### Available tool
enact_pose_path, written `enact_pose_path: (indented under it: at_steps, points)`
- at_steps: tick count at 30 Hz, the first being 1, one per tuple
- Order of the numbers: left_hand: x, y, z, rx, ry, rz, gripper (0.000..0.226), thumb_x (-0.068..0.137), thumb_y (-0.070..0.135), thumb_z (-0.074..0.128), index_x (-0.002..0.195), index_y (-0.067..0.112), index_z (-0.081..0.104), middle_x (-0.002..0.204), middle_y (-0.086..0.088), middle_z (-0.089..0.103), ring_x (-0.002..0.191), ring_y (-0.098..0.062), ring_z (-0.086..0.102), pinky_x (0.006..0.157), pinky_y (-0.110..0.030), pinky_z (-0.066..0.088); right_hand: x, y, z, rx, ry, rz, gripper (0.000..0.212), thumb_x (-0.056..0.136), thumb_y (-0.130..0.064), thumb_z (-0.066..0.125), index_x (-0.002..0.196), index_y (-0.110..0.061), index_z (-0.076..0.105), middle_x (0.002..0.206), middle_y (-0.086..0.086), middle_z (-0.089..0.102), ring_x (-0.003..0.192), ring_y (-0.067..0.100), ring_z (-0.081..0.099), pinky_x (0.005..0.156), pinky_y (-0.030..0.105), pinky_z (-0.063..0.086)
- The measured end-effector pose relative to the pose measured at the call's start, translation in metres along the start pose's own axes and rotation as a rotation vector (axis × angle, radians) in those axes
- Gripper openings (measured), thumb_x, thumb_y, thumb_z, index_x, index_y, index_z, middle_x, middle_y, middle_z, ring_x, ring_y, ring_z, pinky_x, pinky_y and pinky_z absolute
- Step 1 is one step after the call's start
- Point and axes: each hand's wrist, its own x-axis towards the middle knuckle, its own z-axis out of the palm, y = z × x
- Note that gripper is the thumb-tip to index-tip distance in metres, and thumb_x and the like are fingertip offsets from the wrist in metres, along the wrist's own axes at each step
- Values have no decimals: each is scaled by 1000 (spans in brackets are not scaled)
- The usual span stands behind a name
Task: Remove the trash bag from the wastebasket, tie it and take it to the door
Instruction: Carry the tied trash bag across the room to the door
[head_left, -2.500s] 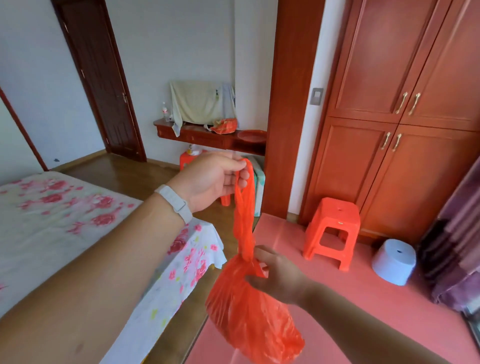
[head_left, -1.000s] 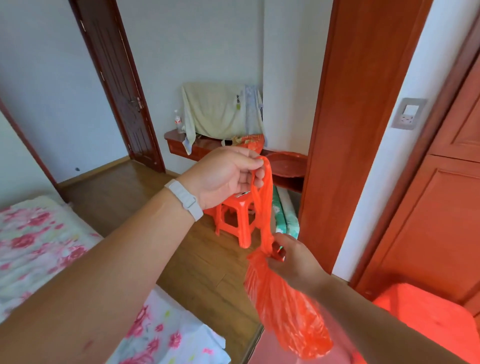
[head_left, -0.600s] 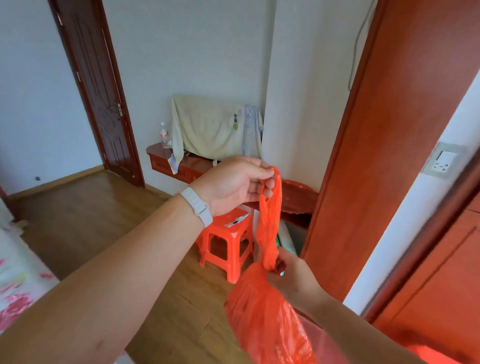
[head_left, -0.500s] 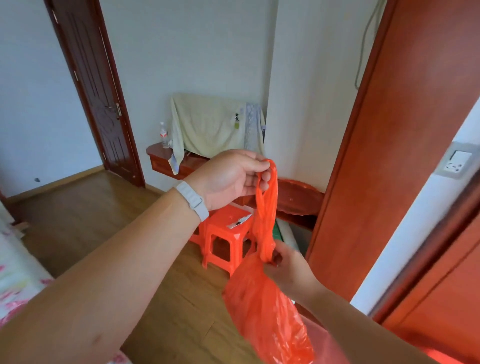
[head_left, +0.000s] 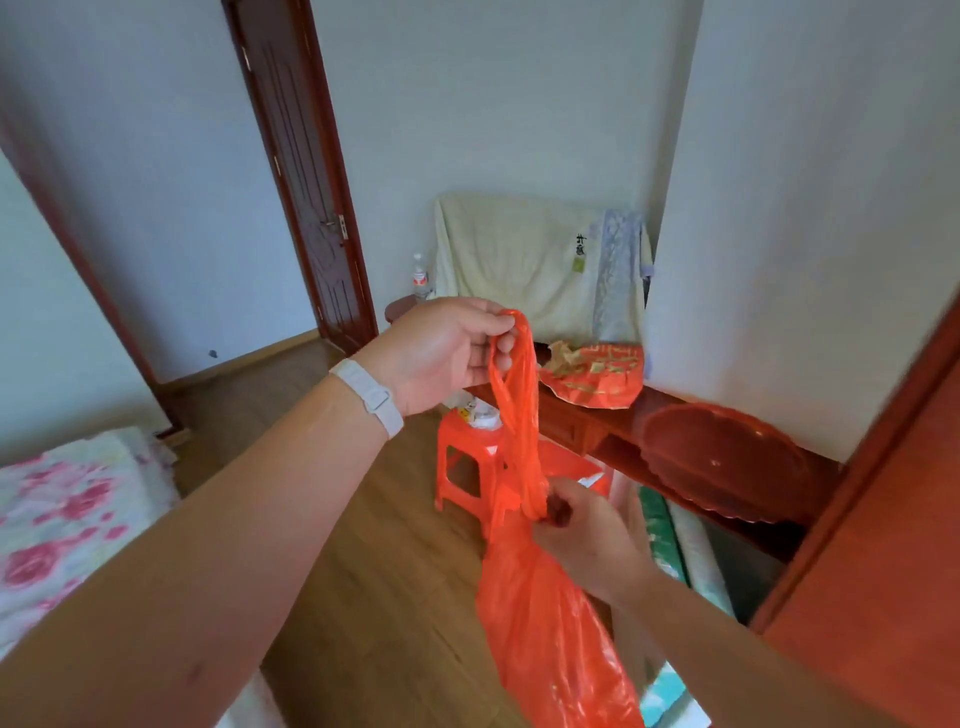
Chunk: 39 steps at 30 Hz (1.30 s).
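Note:
An orange plastic trash bag (head_left: 550, 644) hangs in front of me, its handles pulled up into a long twisted strip. My left hand (head_left: 447, 353), with a white band at the wrist, pinches the top of the handles. Lower down, my right hand (head_left: 587, 540) grips the bag's neck, where the plastic is bunched. The full part of the bag dangles below my right hand. A dark wooden door (head_left: 306, 192) stands shut in the far wall, to the left of the bag. No wastebasket is in view.
An orange plastic stool (head_left: 467, 452) stands on the wood floor right behind the bag. A low red wooden shelf (head_left: 582, 421) along the wall carries a draped cream cloth, a bottle and a red tray (head_left: 727, 462). A floral-covered bed (head_left: 67, 514) is at left, a red wooden panel (head_left: 893, 545) at right.
I have walked forward and turned left: the wardrobe and bed slid out of view, the stool and shelf came closer. Both hands keep the same hold on the bag.

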Motion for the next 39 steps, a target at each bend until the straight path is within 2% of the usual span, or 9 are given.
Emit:
enact_pose_path:
  at_steps: [2,6,11,17,24,29,33,36,39]
  points:
    - [18,-1,-17,-3,27,-6,21,93,8,47,74,11,54,72,-4,51,64,-17,52,68,-29,45,28,1,4,27,-51,-18,24,69,2,64,69,-22,60,59,-12,54,56,-2,46,56,19,37]
    - [62,3,-57,-25,116,-15,23,90,10,51,70,13,61,68,-1,54,62,-15,54,67,-28,48,95,8,8,24,-145,-76,30,66,-5,63,66,-34,56,58,-24,54,55,-3,47,54,14,34]
    - [93,-2,-97,-78,188,2,19,83,13,57,65,15,64,65,0,57,61,-16,56,64,-27,51,164,12,17,2,-230,-152,51,65,-4,65,67,-53,54,62,-33,55,57,-6,50,55,10,35]
    - [123,-7,-141,-14,261,-18,17,86,10,57,72,12,67,69,-4,60,64,-19,59,66,-28,49,233,19,51,6,-326,-105,26,66,-6,63,63,-30,54,57,-12,54,55,0,48,55,20,36]
    - [156,-25,-240,-35,329,-18,18,91,6,53,80,8,67,69,-5,60,65,-19,58,74,-32,48,321,14,130,-61,-376,-112,28,68,-12,59,67,-40,54,62,-19,58,55,1,50,54,24,39]
    - [175,-36,-345,-63,296,6,21,91,7,53,79,10,70,69,-4,62,66,-18,60,71,-31,50,387,-5,204,0,-339,-10,9,71,-12,60,75,-20,62,64,4,62,51,5,51,50,27,42]
    - [181,-37,-429,-78,282,21,21,91,8,53,79,11,70,68,-3,62,65,-17,61,67,-28,52,429,-37,257,15,-324,9,16,74,-11,63,73,-27,63,61,-3,62,50,3,52,46,19,40]
    - [181,-36,-481,-103,283,49,23,90,8,53,75,12,69,67,-2,62,64,-16,60,64,-26,52,457,-61,291,59,-321,30,23,77,-10,62,81,-31,68,66,-3,67,53,4,56,49,21,43]
    - [175,-40,-526,-145,313,97,18,88,9,54,73,12,66,64,-1,60,61,-15,58,62,-26,51,483,-84,323,83,-316,50,23,80,-10,63,78,-33,68,64,-3,67,53,6,58,51,25,44]
